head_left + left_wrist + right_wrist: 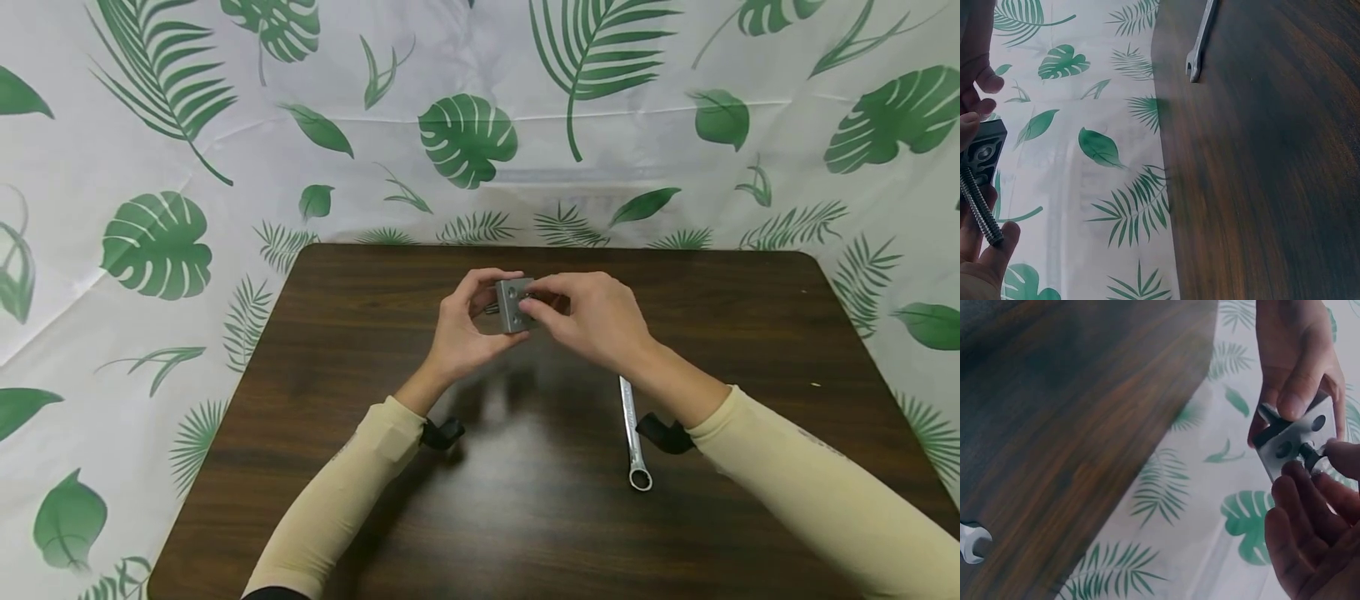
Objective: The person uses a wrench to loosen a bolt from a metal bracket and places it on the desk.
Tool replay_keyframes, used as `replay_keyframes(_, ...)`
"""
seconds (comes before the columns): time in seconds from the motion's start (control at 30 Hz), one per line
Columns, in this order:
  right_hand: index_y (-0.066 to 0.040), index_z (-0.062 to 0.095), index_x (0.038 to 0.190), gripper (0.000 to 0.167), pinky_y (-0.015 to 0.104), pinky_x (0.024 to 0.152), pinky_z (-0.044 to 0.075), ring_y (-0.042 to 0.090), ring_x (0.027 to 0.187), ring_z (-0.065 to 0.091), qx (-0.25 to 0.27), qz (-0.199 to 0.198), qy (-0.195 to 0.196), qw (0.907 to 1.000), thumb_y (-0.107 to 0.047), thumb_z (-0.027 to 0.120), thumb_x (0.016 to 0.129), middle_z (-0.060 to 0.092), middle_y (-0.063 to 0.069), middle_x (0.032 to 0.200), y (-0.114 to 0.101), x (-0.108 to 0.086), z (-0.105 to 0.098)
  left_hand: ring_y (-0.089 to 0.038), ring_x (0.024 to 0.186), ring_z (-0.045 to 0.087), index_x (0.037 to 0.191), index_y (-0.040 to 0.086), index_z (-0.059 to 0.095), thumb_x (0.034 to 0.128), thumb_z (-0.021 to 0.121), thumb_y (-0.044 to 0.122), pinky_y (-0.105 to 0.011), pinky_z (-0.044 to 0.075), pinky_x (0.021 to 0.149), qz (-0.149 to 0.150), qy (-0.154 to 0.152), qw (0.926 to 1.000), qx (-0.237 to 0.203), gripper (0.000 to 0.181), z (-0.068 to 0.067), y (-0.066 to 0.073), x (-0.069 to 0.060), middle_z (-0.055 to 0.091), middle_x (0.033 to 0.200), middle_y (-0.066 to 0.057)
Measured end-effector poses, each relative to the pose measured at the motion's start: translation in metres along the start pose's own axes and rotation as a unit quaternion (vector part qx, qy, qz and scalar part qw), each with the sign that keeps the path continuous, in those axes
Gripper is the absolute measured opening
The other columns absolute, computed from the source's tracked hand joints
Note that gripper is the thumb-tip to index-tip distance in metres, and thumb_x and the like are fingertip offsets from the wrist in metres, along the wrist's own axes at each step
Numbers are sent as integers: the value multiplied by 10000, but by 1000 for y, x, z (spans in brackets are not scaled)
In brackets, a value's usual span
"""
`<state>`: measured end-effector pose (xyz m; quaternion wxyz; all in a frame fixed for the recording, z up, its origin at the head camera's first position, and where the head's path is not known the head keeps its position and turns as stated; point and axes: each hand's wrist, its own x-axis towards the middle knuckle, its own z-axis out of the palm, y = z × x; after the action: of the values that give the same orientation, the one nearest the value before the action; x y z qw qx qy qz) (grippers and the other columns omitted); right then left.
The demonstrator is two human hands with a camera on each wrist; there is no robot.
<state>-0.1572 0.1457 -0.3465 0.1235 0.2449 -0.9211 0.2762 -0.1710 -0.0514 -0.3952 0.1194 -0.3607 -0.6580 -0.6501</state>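
Note:
My left hand [461, 333] holds a grey metal block [507, 310] by its edges above the table, thumb below and fingers on top in the head view. Round holes show in the block's face in the right wrist view. My right hand [600, 321] pinches a bolt [1308, 452] at that face, between thumb and fingertips; how deep it sits is hidden. From the block's other side a long threaded shank [982, 209] sticks out, close to my left fingers. Whether it belongs to the pinched bolt, I cannot tell.
A combination wrench [632, 433] lies on the dark wooden table [360, 333], below my right forearm, its ring end toward me. Black straps [442, 434] are on both wrists. A white leaf-patterned cloth [360, 175] hangs behind the table.

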Motion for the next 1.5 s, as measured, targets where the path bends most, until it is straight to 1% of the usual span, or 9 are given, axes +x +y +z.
replay_keyframes(0.17,-163,752,1098,234,328,597,483,132,728,616,64,-377,-67,9992,-220,766,872,675,-44,965,2,0,-1,-375,1042,649,1249,-110,487,687,800,-166,-486,500,926,-38,-24,10000,37,646,0,2,0,566,1265,-298)
replay_keyframes(0.27,-164,745,1117,259,326,626,486,131,774,611,108,-554,-25,9984,-215,774,865,653,-43,1007,3,0,0,-377,1036,651,1245,-109,490,683,802,-168,-482,501,925,-22,25,9999,96,646,-1,2,0,572,1262,-290)
replay_keyframes(0.53,-169,758,1099,316,326,493,418,110,584,524,-32,336,-75,9994,-419,672,926,669,-66,742,1,3,-2,-382,1049,646,1249,-109,488,677,806,-169,-501,492,934,14,17,10000,76,657,-1,2,3,573,1261,-284)
replay_keyframes(0.73,-157,755,1102,242,345,620,491,158,750,596,4,-457,-53,9989,-205,771,865,679,-37,967,2,3,-2,-369,1046,651,1245,-114,489,674,807,-173,-494,489,941,-6,35,9999,94,657,-2,2,3,573,1262,-293)
replay_keyframes(0.83,-168,749,1117,257,342,657,499,149,804,586,-24,-658,43,9978,-206,772,864,658,-32,1013,2,3,-1,-369,1042,653,1242,-115,491,673,803,-179,-487,490,943,-6,65,9999,101,653,-3,2,2,579,1260,-283)
replay_keyframes(1.07,-166,753,1101,331,328,517,443,98,613,555,-121,179,-5,9998,-434,663,928,675,-63,759,-1,4,-1,-376,1049,648,1246,-111,491,681,805,-166,-488,487,946,15,40,9999,92,648,-3,3,3,578,1260,-279)
replay_keyframes(1.3,-159,744,1105,244,355,641,497,159,791,617,-18,-400,-101,9991,-191,771,865,669,-32,996,1,3,0,-370,1052,649,1244,-113,489,678,806,-169,-484,483,953,-34,41,10000,77,651,-3,0,1,578,1262,-285)
replay_keyframes(1.4,-167,728,1141,276,340,628,497,122,787,616,-5,-291,-11,9996,-260,754,882,664,-49,979,1,3,1,-391,1050,645,1241,-116,488,674,802,-178,-490,485,947,17,57,10000,34,650,-4,0,2,577,1258,-289)
replay_keyframes(1.5,-170,729,1143,331,331,564,462,102,690,585,-95,109,0,9999,-407,691,915,665,-61,831,0,3,1,-409,1040,643,1238,-120,486,675,800,-181,-506,486,938,64,63,10000,19,647,-4,1,3,573,1253,-298)
